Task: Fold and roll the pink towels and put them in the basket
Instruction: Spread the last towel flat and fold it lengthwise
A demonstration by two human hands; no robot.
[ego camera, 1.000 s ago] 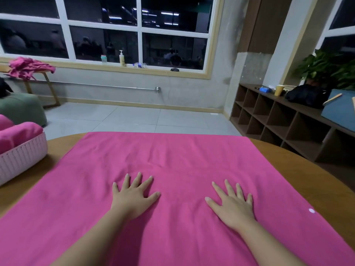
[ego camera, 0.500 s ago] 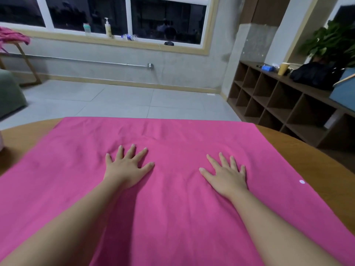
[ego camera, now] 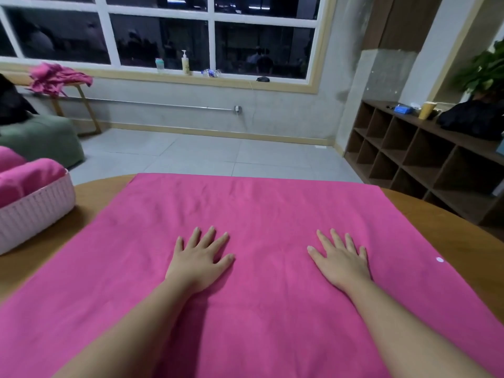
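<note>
With the pink towel [ego camera: 272, 214] spread flat over the round table [ego camera: 450, 241], I have both palms down on it, fingers straight and splayed: left hand [ego camera: 199, 263] and right hand [ego camera: 341, 263] well apart, neither gripping. Cloth looks thin, limp and light; I expect it to drape and bunch, and maybe slide on the wood. Best hold, I judge: pinch the two corners farthest from the hands. Basket [ego camera: 35, 214] sits left of the towel, rolled towels already inside.
</note>
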